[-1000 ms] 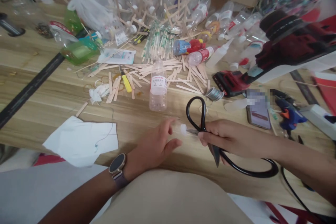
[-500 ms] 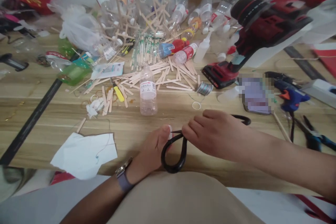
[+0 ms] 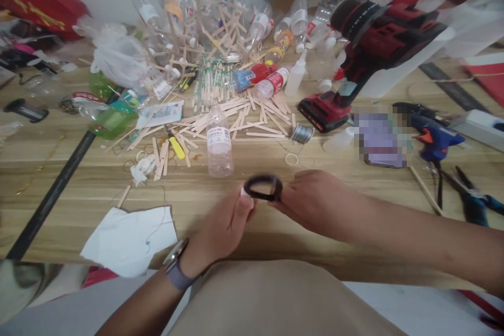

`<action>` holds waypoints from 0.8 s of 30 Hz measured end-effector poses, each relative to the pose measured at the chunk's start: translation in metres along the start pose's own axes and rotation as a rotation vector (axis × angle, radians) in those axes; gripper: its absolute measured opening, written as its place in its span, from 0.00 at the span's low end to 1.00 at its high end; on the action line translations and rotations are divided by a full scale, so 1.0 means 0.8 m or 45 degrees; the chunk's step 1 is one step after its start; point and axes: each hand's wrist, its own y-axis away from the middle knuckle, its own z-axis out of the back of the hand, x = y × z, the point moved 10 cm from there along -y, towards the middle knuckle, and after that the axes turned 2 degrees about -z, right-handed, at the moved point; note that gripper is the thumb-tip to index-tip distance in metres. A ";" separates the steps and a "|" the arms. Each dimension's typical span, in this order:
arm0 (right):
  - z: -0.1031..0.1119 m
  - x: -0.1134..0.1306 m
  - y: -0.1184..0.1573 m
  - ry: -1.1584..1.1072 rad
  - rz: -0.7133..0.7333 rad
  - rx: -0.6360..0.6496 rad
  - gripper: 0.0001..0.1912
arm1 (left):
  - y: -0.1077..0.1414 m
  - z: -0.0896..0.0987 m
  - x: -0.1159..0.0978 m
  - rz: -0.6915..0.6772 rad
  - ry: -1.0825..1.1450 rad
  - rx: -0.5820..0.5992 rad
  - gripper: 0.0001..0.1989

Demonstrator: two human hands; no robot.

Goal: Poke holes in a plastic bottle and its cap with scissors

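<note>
My left hand [image 3: 224,226], with a watch on its wrist, pinches a small white bottle cap [image 3: 245,197] between thumb and fingers. My right hand [image 3: 315,197] is closed around black-handled scissors [image 3: 277,189], one handle loop sticking out on the left toward the cap. The blades are mostly hidden by the hand, and whether the tip touches the cap cannot be seen. Just beyond my hands a clear plastic bottle [image 3: 219,142] with a white label stands upright, no cap visible on it.
A red-black power drill [image 3: 350,63] stands at right, near a phone [image 3: 380,139], a blue glue gun [image 3: 435,142] and pliers [image 3: 470,197]. Wooden sticks [image 3: 236,110], a wire spool [image 3: 303,133] and a yellow-handled cutter [image 3: 177,147] lie ahead. White paper [image 3: 129,239] overhangs the front edge.
The scissors have turned in my right hand, their loop swinging from below up toward the cap. My left hand has moved slightly left with the cap. The view has shifted a little.
</note>
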 end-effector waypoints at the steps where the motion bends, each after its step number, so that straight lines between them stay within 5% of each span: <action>1: 0.005 0.011 0.002 0.224 0.095 -0.103 0.12 | 0.001 -0.005 0.007 0.100 0.101 0.040 0.25; 4: 0.000 0.017 0.004 0.277 0.142 -0.101 0.13 | 0.002 -0.011 0.011 0.171 0.143 0.084 0.25; 9: -0.057 -0.007 0.014 -1.274 -0.334 0.610 0.20 | 0.002 0.004 -0.028 -0.327 -0.255 -0.023 0.22; 11: -0.067 -0.003 0.020 -1.623 -0.368 0.761 0.25 | 0.005 0.010 -0.035 -0.431 -0.300 -0.067 0.19; 13: -0.072 -0.016 0.021 -1.594 -0.356 0.712 0.27 | 0.005 0.024 -0.030 -0.370 -0.273 -0.178 0.16; 17: -0.081 -0.078 0.027 -1.057 -0.493 0.387 0.23 | 0.006 0.050 -0.021 -0.134 -0.283 -0.374 0.15; 21: -0.075 -0.110 0.035 -0.466 -0.549 0.174 0.17 | 0.003 0.048 -0.042 -0.194 -0.376 -0.376 0.15; 24: -0.070 -0.112 0.038 -0.306 -0.537 0.107 0.15 | 0.002 0.042 -0.051 -0.250 -0.417 -0.355 0.18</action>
